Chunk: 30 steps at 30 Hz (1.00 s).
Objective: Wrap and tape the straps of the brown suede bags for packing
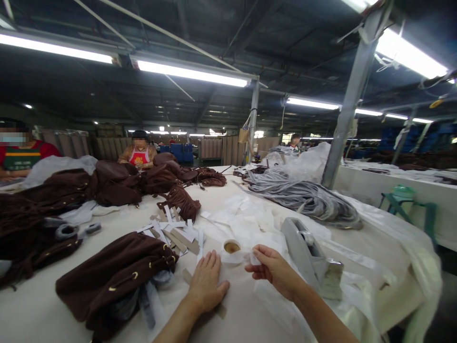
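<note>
My left hand (207,282) lies flat on the white tabletop, fingers stretched out over a pale strip whose ends show past the fingertips and below the thumb. Just beyond and between my hands is a roll of white tape (232,257) with a tan core. My right hand (272,269) pinches a short whitish piece of tape between thumb and fingertips, beside the roll; whether it is still joined to the roll I cannot tell. A dark brown drawstring bag (110,274) with gold eyelets lies left of my left hand. Loose grey and white strips (180,238) are heaped beyond it.
A grey tape dispenser (303,252) stands right of my right hand. Coiled grey strips (307,197) lie farther back, near a metal post (352,100). More brown bags (117,178) are piled back left, with two co-workers (139,150) (26,150) behind them.
</note>
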Tool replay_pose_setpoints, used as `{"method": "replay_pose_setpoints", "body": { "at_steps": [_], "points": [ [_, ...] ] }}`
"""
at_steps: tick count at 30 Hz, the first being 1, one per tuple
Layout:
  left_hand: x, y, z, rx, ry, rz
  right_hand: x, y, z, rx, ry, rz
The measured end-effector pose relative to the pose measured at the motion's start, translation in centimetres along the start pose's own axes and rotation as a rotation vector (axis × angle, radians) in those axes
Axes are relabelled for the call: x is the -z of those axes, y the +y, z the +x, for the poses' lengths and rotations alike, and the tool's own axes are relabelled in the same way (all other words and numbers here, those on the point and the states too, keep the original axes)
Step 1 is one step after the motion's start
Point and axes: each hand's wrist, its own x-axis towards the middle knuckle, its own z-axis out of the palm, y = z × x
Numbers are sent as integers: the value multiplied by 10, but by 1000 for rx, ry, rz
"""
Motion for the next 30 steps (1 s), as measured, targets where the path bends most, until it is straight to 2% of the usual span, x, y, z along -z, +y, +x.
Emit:
{"method": "replay_pose_setpoints", "body": {
  "at_steps": [2, 4, 6, 8, 10, 13, 17, 21, 23, 25, 28, 30],
  "points": [
    [2, 0, -1, 27, 34, -9, 0, 3, -2, -22, 16, 25],
    [4, 2, -1, 13, 162, -41, 0, 9, -4, -25, 15, 25],
    [4, 8, 0, -95, 335, -151, -3, 15, -6, -26, -4, 19],
    [3, 16, 3, -233, 429, -292, -6, 18, -7, -14, -25, 1],
    [2, 23, 8, -273, 421, -386, -10, 17, -8, -1, -32, -18],
    [0, 27, 14, -186, 421, -476, -15, 11, -11, 15, -15, 52],
    [-2, 21, 16, -84, 449, -663, -15, 6, -15, 62, -17, 204],
    [4, 13, 20, -32, 454, -904, -15, 15, -12, 113, 5, 51],
    [14, 9, 23, -26, 455, -1056, -18, 26, -6, 171, 27, -113],
    [31, 3, 23, -20, 467, -1209, -21, 39, 0, 255, 13, -387],
    [66, -8, 15, -2, 477, -1390, -23, 59, 11, 388, -13, -786],
    [91, -18, 1, 15, 475, -1459, -22, 68, 16, 420, 3, -912]
  ]
}}
